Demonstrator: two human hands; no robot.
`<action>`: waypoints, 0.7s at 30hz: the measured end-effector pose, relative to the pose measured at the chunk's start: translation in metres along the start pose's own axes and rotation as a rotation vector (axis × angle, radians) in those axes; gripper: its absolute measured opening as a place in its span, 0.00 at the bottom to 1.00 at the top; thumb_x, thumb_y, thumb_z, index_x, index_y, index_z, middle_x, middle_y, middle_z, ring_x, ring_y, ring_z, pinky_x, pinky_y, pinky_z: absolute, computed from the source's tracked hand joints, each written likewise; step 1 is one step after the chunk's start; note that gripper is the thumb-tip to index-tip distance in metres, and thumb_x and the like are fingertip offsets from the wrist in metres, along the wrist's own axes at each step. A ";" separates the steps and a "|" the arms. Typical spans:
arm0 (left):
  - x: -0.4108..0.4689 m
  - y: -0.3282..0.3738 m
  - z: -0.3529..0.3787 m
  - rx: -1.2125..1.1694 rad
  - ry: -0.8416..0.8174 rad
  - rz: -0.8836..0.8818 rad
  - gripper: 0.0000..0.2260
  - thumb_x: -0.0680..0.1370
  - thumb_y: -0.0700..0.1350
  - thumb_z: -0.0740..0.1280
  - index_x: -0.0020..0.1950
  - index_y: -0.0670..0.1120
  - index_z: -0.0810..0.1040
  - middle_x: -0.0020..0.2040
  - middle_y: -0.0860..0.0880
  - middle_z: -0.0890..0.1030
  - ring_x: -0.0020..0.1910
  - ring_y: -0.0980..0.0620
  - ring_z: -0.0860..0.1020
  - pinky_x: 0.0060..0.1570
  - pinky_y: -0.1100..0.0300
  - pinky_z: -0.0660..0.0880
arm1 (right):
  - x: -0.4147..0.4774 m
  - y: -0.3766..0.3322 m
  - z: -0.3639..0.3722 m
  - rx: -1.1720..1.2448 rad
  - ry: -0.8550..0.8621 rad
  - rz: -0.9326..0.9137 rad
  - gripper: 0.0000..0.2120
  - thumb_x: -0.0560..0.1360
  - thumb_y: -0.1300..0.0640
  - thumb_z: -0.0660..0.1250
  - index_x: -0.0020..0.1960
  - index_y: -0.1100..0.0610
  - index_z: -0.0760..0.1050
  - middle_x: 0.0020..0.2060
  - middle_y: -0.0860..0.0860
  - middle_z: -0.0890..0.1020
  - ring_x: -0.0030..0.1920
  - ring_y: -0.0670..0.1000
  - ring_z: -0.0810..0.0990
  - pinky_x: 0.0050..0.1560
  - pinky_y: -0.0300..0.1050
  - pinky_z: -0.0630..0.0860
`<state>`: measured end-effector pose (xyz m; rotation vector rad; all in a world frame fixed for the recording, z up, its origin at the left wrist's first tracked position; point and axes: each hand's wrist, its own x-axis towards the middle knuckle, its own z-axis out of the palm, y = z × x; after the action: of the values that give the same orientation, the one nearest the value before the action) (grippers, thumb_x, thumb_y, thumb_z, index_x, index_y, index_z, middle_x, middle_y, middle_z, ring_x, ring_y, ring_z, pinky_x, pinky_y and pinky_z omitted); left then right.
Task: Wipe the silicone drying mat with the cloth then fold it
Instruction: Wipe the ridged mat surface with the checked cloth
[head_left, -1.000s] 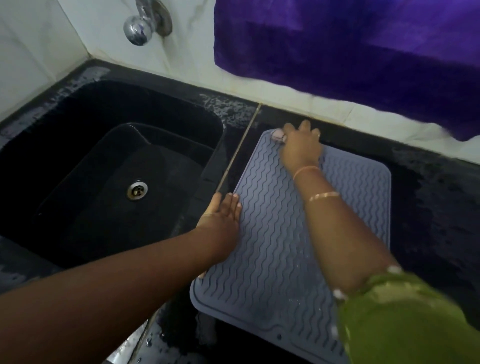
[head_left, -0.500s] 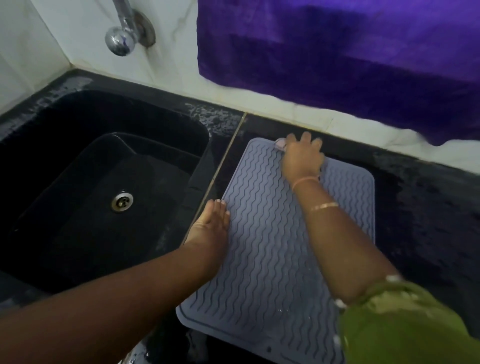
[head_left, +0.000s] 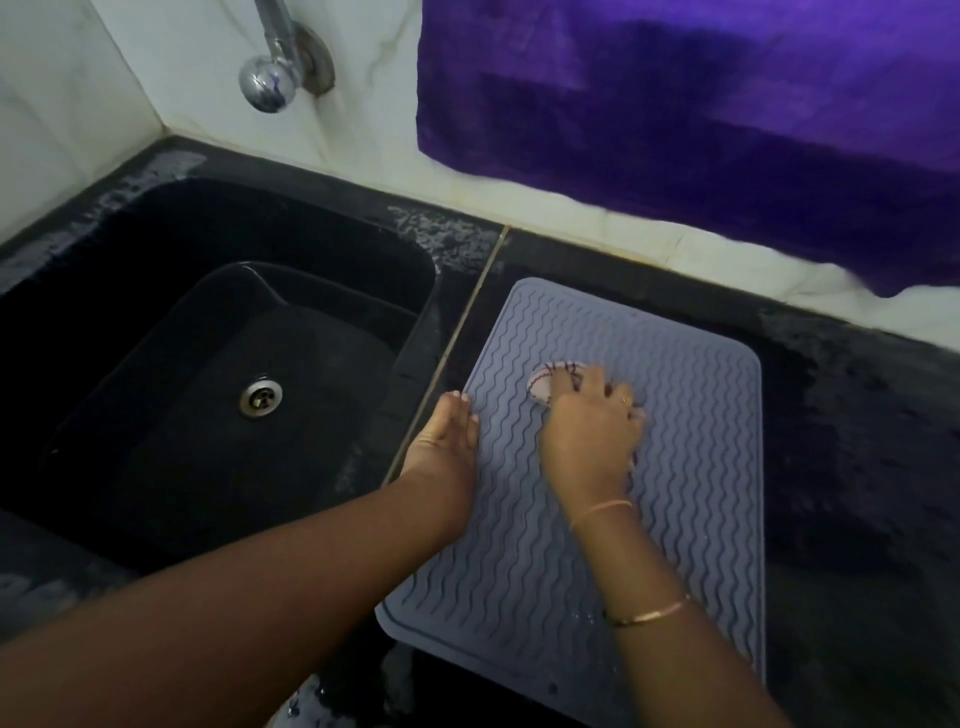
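A grey silicone drying mat (head_left: 691, 467) with wavy ridges lies flat on the black counter, right of the sink. My right hand (head_left: 589, 431) presses a small pale cloth (head_left: 550, 376) with dark stitching onto the mat's middle; most of the cloth is hidden under the fingers. My left hand (head_left: 441, 452) lies flat, fingers together, on the mat's left edge and holds it down. A few water drops sit near the mat's front edge.
A black sink (head_left: 218, 374) with a steel drain (head_left: 260, 397) lies to the left. A chrome tap (head_left: 270, 78) juts from the white wall. A purple cloth (head_left: 701, 119) hangs on the wall behind. Wet black counter (head_left: 857, 441) extends right.
My right hand has drawn the cloth from the mat's far left corner back toward the middle. My left hand has stayed on the left edge.
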<state>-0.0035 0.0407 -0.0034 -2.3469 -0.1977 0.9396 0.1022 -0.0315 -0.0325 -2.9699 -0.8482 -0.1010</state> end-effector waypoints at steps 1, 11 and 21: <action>0.000 -0.001 0.000 0.003 0.005 0.009 0.33 0.82 0.50 0.52 0.74 0.31 0.39 0.76 0.33 0.44 0.75 0.34 0.43 0.70 0.41 0.36 | -0.001 0.003 0.001 0.028 0.017 -0.001 0.20 0.73 0.60 0.61 0.65 0.54 0.69 0.61 0.61 0.71 0.59 0.67 0.69 0.56 0.65 0.70; -0.003 -0.019 0.012 -0.083 0.044 0.079 0.41 0.78 0.49 0.62 0.74 0.31 0.38 0.76 0.32 0.43 0.75 0.35 0.42 0.71 0.41 0.37 | 0.130 0.025 -0.010 0.034 -0.072 0.014 0.20 0.75 0.61 0.61 0.66 0.51 0.67 0.64 0.61 0.68 0.61 0.64 0.68 0.56 0.63 0.70; 0.002 -0.022 0.015 -0.098 0.054 0.089 0.48 0.74 0.53 0.68 0.75 0.33 0.37 0.76 0.33 0.41 0.76 0.37 0.41 0.69 0.38 0.33 | -0.089 0.009 -0.011 0.106 0.073 -0.205 0.22 0.61 0.64 0.72 0.54 0.53 0.80 0.49 0.58 0.80 0.46 0.64 0.78 0.45 0.62 0.76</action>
<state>-0.0107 0.0662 -0.0007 -2.4859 -0.1208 0.9261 0.0309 -0.0866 -0.0291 -2.7564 -1.1097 -0.1658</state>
